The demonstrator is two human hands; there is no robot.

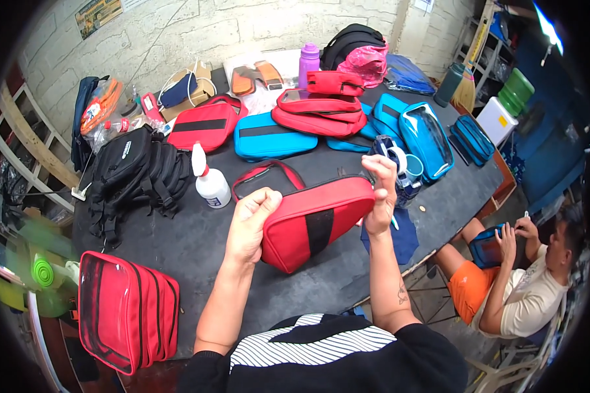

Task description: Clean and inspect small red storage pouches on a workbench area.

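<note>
Between my two hands a red zippered bag (288, 226) with a black band across its side is held tilted above the dark table (210, 281). My left hand (250, 219) grips its left end, fingers curled and thumb on top. Against the right end presses my right hand (381, 196), its fingers pointing up along the edge; part of its grip is hidden. Just behind the bag lies a red strap loop (269, 169), which seems to belong to it. A white spray bottle (212, 187) stands beyond my left hand.
Red bags (128, 314) with clear panels stand at the near left edge. A black backpack (128, 170) lies behind them. Blue bags (275, 136), more red bags (318, 111) and a purple bottle (309, 64) fill the back. A person (531, 281) sits at right, handling a blue bag.
</note>
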